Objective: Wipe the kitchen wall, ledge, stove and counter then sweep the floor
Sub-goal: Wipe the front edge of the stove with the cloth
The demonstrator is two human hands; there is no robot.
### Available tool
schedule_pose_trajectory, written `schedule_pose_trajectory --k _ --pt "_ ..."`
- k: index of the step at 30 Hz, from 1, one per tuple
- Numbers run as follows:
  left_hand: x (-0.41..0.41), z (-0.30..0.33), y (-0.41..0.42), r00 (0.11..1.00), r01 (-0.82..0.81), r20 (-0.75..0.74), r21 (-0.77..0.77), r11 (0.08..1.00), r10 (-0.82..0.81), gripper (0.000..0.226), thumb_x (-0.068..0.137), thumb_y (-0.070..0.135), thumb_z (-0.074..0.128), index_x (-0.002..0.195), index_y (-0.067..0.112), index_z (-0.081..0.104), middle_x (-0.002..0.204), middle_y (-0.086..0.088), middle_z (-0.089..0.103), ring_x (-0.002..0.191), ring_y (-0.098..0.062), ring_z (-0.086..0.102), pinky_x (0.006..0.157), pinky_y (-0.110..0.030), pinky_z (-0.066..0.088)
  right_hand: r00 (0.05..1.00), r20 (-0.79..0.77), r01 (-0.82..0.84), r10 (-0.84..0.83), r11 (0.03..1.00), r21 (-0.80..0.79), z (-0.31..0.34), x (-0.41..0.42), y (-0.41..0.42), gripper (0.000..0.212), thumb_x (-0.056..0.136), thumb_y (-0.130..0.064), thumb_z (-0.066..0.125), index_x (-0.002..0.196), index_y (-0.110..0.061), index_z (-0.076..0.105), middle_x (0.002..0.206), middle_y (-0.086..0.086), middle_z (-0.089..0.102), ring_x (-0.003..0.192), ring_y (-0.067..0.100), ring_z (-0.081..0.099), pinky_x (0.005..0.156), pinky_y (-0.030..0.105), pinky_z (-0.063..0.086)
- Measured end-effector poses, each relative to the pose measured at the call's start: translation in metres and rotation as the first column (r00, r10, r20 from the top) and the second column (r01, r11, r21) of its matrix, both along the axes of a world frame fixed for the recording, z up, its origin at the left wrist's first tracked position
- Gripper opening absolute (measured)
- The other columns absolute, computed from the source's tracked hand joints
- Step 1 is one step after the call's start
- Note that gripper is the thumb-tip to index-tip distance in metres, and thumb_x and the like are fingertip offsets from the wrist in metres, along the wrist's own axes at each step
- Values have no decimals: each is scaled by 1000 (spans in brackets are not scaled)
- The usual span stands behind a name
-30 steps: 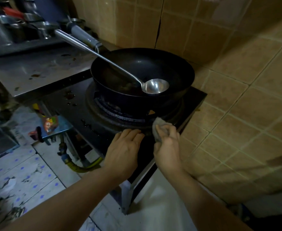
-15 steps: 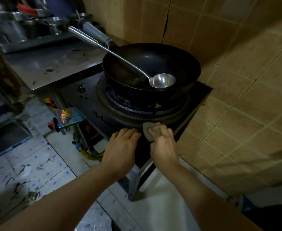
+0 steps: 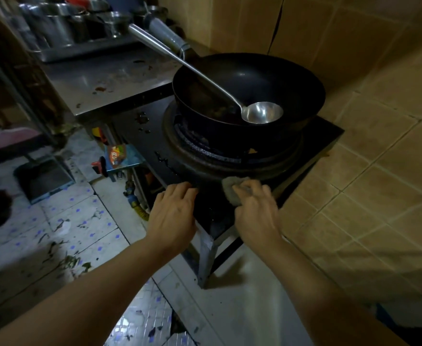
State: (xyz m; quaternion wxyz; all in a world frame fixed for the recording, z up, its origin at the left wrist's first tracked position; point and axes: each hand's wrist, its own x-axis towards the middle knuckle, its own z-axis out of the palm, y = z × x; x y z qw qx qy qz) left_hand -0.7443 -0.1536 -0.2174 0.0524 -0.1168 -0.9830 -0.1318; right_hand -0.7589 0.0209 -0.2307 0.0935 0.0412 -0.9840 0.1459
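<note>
Grey cloth [image 3: 232,192] lies pressed under the right hand's [image 3: 256,216] curled fingers at the stove's [image 3: 324,138] front edge; the left hand [image 3: 173,216] rests flat beside it. Stove-wiping is underway; next, sweeping along that edge.

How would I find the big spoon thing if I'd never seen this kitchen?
Find the black stove by the tan tiled wall. A black wok sits on it, and the ladle lies inside. It is the only shiny silver thing there.
</note>
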Motion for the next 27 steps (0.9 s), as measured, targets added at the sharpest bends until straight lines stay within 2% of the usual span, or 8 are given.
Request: schedule_pose_trajectory --k 3,5,9,12,16,19,24,27 --pt "0 -2 -6 999 -35 33 20 999 35 52 76 0 59 127 8 53 119 -12 53 104 -31 51 84 -37 44 981 106 162 -161 987 -7 7 -13 20 54 88 -2 44 140 -14 42 140 9 33 119 31 32 94 39 41" --pt "1 -4 -8 998 -45 49 27 999 43 50 77 -1 58 127 8 53 117 -11 52 100 -29 50 79 -35 44 973 128 194 -193 981 4 10 -11 13 55 87 -1 45 141 -14 41 146 8 28 122 30 29 94 39 41" --pt "4 -4 -11 998 -44 52 44 998 42 47 80 1 58 126 9 53 120 -9 51 103 -26 51 77 -34 48 987 137 69 -81 993 91 9 -5 -24 58 86 -5 49 141 -19 39 146 5 28 121 27 31 97 36 38" --pt "4 -1 -14 999 -29 38 48 998 28 46 81 1 57 126 10 53 123 -7 51 104 -24 51 77 -32 49 991 121 -61 53 996 59 10 -8 -29 58 86 -3 48 141 -18 41 147 3 32 120 26 34 96 37 40" --pt "4 -4 -19 998 -15 67 69 998 11 46 72 -4 64 117 9 58 115 -7 55 97 -25 56 69 -35 53 996 92 11 -15 999 50 12 -8 1 57 86 -6 47 141 -22 43 145 -2 37 114 27 36 94 37 39" --pt "5 -2 -22 997 13 79 70 997 -18 51 74 -4 61 123 10 56 119 -6 53 102 -25 54 75 -35 52 989 136 58 -60 998 18 13 -2 -25 60 84 -1 46 141 -20 41 147 0 30 117 28 33 91 38 42" --pt "7 1 -27 992 64 108 57 996 -70 62 84 1 53 142 14 38 145 -2 36 127 -20 40 99 -29 38 975 173 -130 137 990 -54 13 4 -50 57 87 5 43 141 -14 42 150 -1 31 121 25 34 98 34 39" --pt "14 1 -31 987 78 138 40 996 -83 69 86 1 51 148 18 26 155 2 21 140 -17 26 109 -28 28 971 159 -171 177 984 -51 13 17 -32 59 83 3 41 139 -16 45 149 -3 34 113 25 37 92 36 43"
